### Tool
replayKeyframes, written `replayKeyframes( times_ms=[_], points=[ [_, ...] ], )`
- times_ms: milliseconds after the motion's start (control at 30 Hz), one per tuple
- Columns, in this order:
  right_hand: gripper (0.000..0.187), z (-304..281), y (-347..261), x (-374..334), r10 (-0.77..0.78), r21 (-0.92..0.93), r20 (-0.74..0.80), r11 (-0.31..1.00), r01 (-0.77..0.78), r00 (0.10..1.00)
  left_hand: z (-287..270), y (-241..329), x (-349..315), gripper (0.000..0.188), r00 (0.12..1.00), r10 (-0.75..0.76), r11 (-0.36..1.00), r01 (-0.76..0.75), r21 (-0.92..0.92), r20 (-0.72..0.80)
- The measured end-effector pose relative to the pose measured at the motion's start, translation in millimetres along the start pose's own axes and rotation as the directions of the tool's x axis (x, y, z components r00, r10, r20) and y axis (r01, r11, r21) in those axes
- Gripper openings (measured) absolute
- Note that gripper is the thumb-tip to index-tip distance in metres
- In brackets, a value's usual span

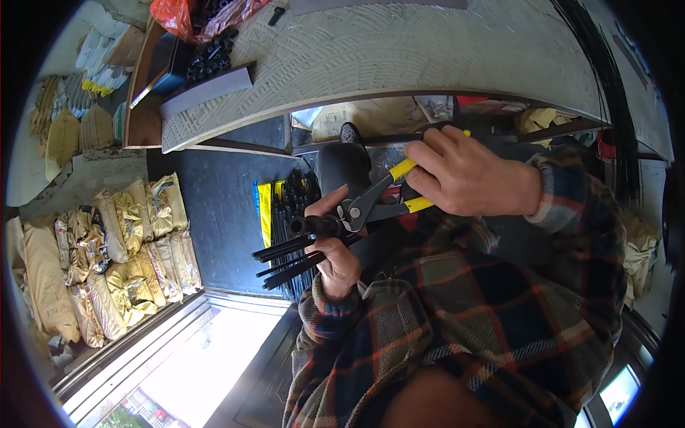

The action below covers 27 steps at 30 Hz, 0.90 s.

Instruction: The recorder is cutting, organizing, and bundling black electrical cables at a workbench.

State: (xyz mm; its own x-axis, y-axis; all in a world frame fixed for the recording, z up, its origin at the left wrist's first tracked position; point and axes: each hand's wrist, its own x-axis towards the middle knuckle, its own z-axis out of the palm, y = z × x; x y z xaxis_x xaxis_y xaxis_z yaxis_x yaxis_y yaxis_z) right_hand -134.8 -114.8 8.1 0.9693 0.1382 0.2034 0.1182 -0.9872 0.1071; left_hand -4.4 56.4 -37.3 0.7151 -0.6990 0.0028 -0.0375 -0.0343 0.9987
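Note:
My right hand [465,175] is closed around the yellow-handled pliers [365,205]. The handles are spread apart, and the dark metal jaws reach to the upper end of what my left hand holds. My left hand [335,262] is wrapped round a bundle of thin black rods [289,267], whose ends stick out to the left. A thicker black tubular piece [319,227] with a round open end lies across the same hand, against the plier jaws. Whether the jaws grip it is hard to make out. Below, more black rods [291,207] lie by a yellow and blue bag [265,214].
A grey worktop [399,57] stretches across the far side. On its left are a wooden box [143,118], small black parts [212,57] and a red plastic bag [171,16]. Paper sacks [107,299] line the left. Long black strands [619,85] hang at the right.

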Motion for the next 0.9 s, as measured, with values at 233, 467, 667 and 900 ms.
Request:
replayKeyframes(
  times_ms=[233,467,667,900],
  points=[
    [0.031,-6.0,17.2,-9.0,0.011,0.477,-0.062,0.879,0.02,0.998,-4.4,-7.3,8.5,0.089,0.984,0.065,0.998,-0.062,-0.021,0.169],
    [0.019,-48.2,41.8,1.5,-0.306,0.859,0.505,0.268,-0.436,0.807,-4.6,4.1,5.6,0.079,0.919,0.152,0.97,-0.069,-0.232,0.363],
    [0.02,-62.5,43.1,8.4,-0.284,0.789,0.552,0.481,-0.381,0.784,-4.8,7.8,2.4,0.07,0.895,0.182,0.971,-0.097,-0.219,0.407],
    [0.021,-52.6,38.3,12.0,-0.263,0.808,0.483,0.503,-0.308,0.835,-1.7,13.9,5.9,0.068,0.879,0.213,0.962,-0.112,-0.249,0.426]
  ],
)
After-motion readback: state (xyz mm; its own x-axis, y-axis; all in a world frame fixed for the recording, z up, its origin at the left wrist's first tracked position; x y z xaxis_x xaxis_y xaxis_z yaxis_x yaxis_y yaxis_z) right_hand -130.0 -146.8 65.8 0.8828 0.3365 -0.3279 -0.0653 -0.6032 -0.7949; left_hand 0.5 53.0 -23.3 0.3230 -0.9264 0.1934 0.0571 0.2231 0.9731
